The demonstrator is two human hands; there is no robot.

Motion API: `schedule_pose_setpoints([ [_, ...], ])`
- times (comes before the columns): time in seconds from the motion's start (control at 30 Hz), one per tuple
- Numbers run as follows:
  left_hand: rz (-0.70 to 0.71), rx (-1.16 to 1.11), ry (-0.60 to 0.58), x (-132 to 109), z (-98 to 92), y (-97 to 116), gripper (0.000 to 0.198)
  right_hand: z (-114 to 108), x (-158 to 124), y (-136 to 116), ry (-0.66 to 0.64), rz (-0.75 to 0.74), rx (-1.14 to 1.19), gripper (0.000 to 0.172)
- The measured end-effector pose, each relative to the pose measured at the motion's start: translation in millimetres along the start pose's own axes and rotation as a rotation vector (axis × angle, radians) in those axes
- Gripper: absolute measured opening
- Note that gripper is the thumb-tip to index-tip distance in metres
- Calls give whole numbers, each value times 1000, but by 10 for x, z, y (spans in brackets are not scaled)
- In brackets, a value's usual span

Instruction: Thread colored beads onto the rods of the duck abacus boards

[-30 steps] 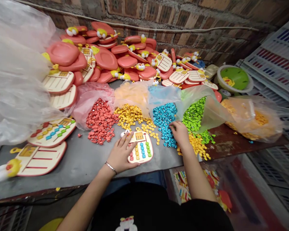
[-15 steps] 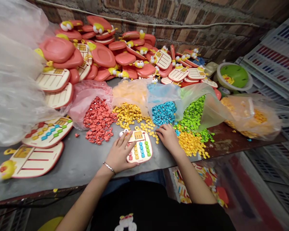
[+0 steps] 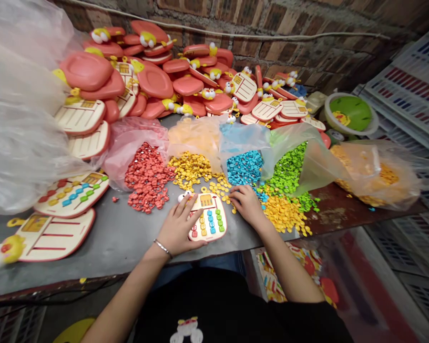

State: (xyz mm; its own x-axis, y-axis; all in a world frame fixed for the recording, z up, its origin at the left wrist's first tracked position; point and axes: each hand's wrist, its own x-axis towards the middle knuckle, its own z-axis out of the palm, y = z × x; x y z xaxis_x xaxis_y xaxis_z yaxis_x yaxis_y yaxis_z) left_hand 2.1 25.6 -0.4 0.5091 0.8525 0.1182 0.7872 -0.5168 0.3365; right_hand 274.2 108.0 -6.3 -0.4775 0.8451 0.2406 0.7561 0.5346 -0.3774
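Head view, left hand [image 3: 177,226] with fingers spread flat on toy board [image 3: 208,218], board under the palm's edge, right hand [image 3: 248,206] with fingers slightly apart, tips among yellow keys [image 3: 219,189], blue keys [image 3: 245,167] just past the fingers

Bright, fairly flat light on the desk [image 3: 110,257]. Shadows are soft, only faint ones under the left hand [image 3: 177,226] and right hand [image 3: 248,206]. Glare streaks on the plastic sheeting [image 3: 21,119]. The brick wall [image 3: 300,43] falls darker toward the top right corner. Strong wide-angle bowing at the edges, white crates [image 3: 407,90] look stretched. Centre sharp, no real motion blur, corners slightly soft.
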Motion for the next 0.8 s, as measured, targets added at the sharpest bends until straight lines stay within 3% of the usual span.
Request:
schedule_pose_setpoints([
  [0.2, -14, 19, -16, 6, -7, 10, 80, 25, 17, 26, 59, 13, 47, 17],
  [0.53, -4, 5, -2, 2, 1, -1, 80, 39, -60, 86, 24, -27, 69, 19],
  [0.67, -11, -16, 8, 0, 6, 2, 80, 7, -36, 51, 12, -3, 53, 19],
  [0.8, -11, -29, 5, 1, 3, 5, 79, -34, 19, -52, 29, 14, 182, 16],
])
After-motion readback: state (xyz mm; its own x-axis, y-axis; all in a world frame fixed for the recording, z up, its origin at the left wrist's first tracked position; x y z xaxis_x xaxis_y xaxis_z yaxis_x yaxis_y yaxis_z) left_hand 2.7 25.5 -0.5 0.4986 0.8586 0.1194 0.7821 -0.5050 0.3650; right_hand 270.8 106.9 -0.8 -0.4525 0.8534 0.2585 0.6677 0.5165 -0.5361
